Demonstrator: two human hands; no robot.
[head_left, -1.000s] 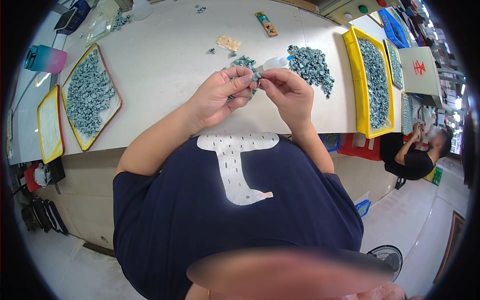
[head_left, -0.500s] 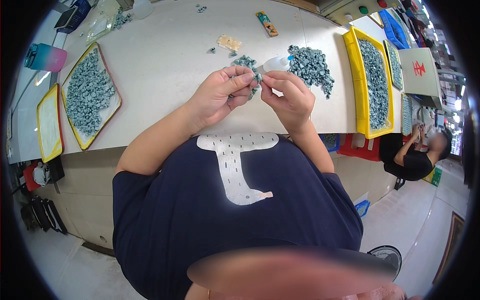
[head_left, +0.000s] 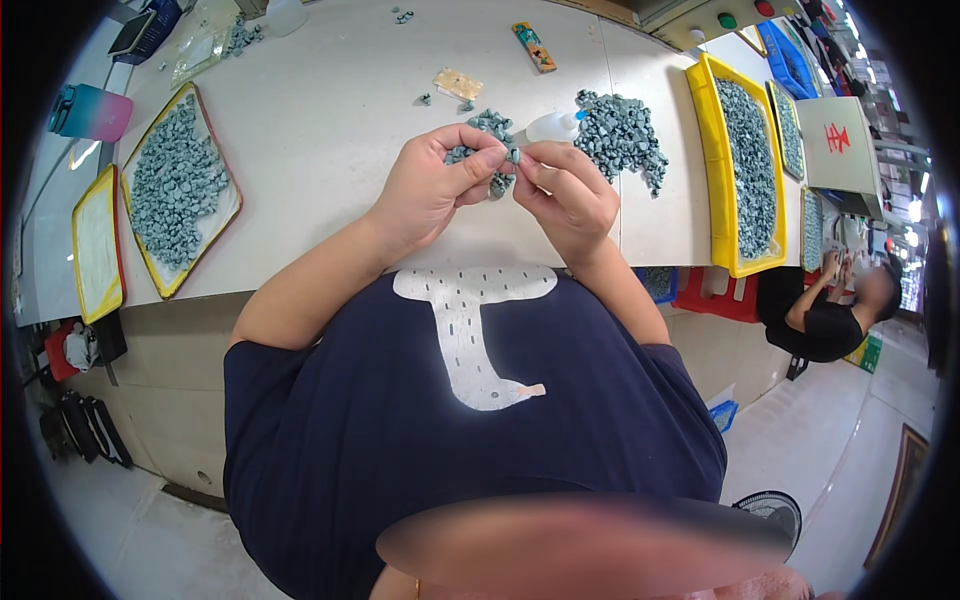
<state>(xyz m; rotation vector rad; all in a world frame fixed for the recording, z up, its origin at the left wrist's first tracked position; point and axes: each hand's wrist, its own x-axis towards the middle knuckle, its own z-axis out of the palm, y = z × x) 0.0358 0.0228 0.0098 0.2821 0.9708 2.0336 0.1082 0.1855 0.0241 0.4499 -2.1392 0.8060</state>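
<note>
Over the table's near middle, my left hand (head_left: 432, 182) and my right hand (head_left: 572, 192) meet, fingertips pinched on a small grey-green piece (head_left: 514, 156). Thumb and forefinger of each hand press on it from either side. Behind the fingers lies a small heap of similar pieces (head_left: 492, 122), partly hidden by the left hand. A white squeeze bottle (head_left: 551, 127) with a blue tip lies just beyond the right hand. To its right spreads a larger heap of darker, shinier pieces (head_left: 625, 140).
On the left are a yellow-rimmed tray (head_left: 215, 150) of pieces, another yellow tray (head_left: 98, 245) and a teal-pink bottle (head_left: 92, 113). A yellow bin (head_left: 705, 160) of pieces stands on the right. Farther back lie a beige sheet (head_left: 458, 84) and a colourful packet (head_left: 534, 48). A co-worker (head_left: 830, 310) sits at far right.
My right hand has shifted slightly left and down, its fingers more curled. The piece between the fingertips has moved slightly left and now shows a different side.
</note>
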